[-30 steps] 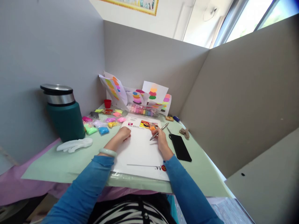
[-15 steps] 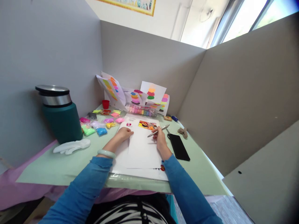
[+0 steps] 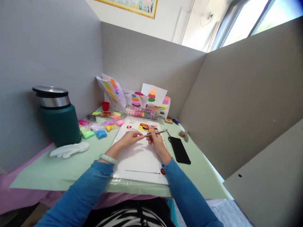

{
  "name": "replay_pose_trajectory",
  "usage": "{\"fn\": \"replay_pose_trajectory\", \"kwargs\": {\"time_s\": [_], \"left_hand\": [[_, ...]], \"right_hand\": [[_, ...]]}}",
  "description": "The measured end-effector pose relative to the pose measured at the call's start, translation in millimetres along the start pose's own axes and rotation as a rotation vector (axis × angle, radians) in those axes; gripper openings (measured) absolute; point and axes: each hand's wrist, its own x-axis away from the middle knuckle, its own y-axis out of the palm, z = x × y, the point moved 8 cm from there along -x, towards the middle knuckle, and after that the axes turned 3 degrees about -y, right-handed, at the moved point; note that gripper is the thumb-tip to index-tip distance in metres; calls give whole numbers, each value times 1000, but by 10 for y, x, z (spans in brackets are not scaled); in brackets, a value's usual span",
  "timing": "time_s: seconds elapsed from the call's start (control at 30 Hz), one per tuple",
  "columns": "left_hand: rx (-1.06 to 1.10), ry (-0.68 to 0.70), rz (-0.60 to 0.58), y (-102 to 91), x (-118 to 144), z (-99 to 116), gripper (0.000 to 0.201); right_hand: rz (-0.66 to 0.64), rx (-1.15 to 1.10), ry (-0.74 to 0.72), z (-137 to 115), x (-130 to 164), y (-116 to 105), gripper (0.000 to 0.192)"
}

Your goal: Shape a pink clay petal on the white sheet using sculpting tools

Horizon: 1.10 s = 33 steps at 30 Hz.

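Observation:
My right hand (image 3: 155, 142) grips a slim silver pen (image 3: 161, 131), held slantwise above the paper. From the left, my left hand (image 3: 131, 138) reaches in, its thumb and forefinger closed at the pen's lower-left end. Beneath both hands lies white paper (image 3: 138, 162), printed with a colourful picture (image 3: 144, 126), a small red logo at upper left and a line near the bottom. My fingers cover part of the picture. A black phone-like slab (image 3: 180, 149) lies to the right of my right hand.
Several colourful clay packets (image 3: 101, 134) and a red cup (image 3: 105, 106) are at back left. A green bottle (image 3: 59, 119) stands beside white gloves (image 3: 71, 149). Colour-swatched sheets (image 3: 154, 92) lean at the back. A brown lump (image 3: 183, 135) sits right. Grey partitions (image 3: 151, 53) surround the table.
My left hand has left the paper's edge and moved right to the pen's end. My right hand has shifted slightly left, bringing the pen between both hands.

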Motion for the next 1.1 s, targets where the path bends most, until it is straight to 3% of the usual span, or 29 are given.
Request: {"fn": "replay_pose_trajectory", "kwargs": {"time_s": [0.1,0.33,0.57,0.7,0.83,0.97,1.1], "left_hand": [[73,26,-78,93,-14,-7,42],[55,-89,9,-16,-20,-179,33],[42,-110,47,-54,-21,-203,31],[76,-122,67,-78,-24,-234,30],[124,-87,70,-77,-42,-240,32],[136,-44,88,-69,-72,-227,32],[176,-7,46,0,-70,-166,35]], "right_hand": [[-49,8,-7,-29,24,57,42],[-42,-266,130,-108,10,-51,73],[-110,-389,241,-93,66,5,68],[-118,-414,273,-43,62,-9,55],[-162,-485,256,-15,31,-7,49],[-185,-551,183,-13,2,2,57],[-213,-421,77,-31,30,81,53]]}}
